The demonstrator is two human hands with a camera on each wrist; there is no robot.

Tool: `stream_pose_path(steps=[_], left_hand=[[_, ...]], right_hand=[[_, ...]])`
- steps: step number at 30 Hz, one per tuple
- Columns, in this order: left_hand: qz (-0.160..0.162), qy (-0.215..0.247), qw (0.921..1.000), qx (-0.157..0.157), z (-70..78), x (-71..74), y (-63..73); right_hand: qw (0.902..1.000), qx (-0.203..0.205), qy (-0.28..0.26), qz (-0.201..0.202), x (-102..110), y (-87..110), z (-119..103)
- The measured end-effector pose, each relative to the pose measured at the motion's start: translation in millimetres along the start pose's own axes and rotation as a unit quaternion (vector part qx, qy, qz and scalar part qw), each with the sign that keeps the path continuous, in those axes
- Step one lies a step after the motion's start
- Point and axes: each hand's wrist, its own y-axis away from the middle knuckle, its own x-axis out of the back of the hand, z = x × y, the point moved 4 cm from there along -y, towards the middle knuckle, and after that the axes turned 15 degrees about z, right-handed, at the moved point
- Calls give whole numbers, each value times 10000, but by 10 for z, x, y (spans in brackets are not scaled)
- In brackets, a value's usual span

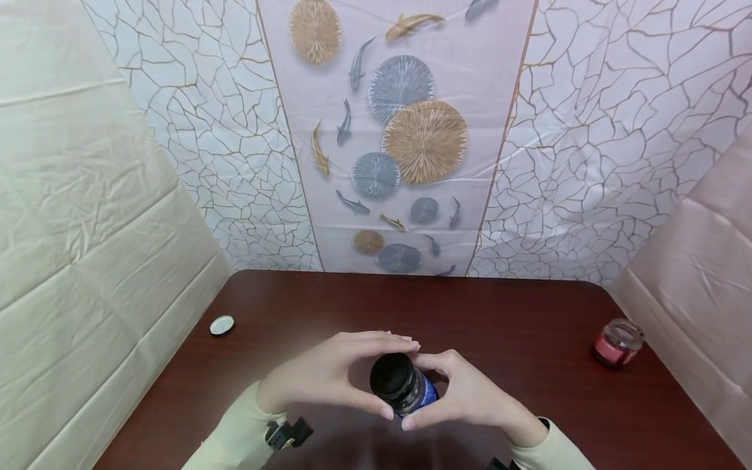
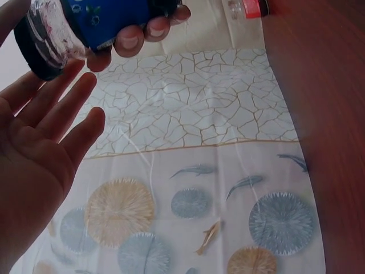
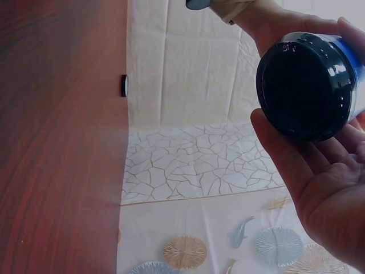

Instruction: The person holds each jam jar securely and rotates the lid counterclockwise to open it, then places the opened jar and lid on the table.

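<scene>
A jar (image 1: 405,385) with a black lid (image 1: 392,377) and a blue label (image 2: 111,23) is up between both hands, tilted with its lid toward the left. My right hand (image 1: 464,391) grips its body, fingers and thumb curled round the label. The jar's dark, glossy base (image 3: 302,88) faces the right wrist camera. Around the lid end, my left hand (image 1: 323,375) has its fingers straight above and its thumb below. A gap shows between lid and left palm; whether the left fingertips touch the jar, I cannot tell.
On the table's (image 1: 499,326) left side lies a small round lid (image 1: 222,325), white face up with a dark rim. A glass jar with a red label (image 1: 618,343) stands near the right edge. Patterned cloth (image 1: 423,143) hangs behind, and pale cloth walls flank the table.
</scene>
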Motion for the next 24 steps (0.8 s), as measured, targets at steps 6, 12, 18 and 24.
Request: stream_pose_path(steps=[6,12,18,24], left_hand=[[-35,129,9998,-121,23,-54,-32],[-35,400,9984,-392,54,-146,-63],[96,612,9956,-703,79,-197,-119],[297,714,9935,-834,102,-211,-173]], right_hand=[[9994,213,238,133,-18,-5,-6],[9992,160,291,217,-39,21,17],[9989,-82,379,254,-29,28,35],[9988,1,425,256,-10,4,29]])
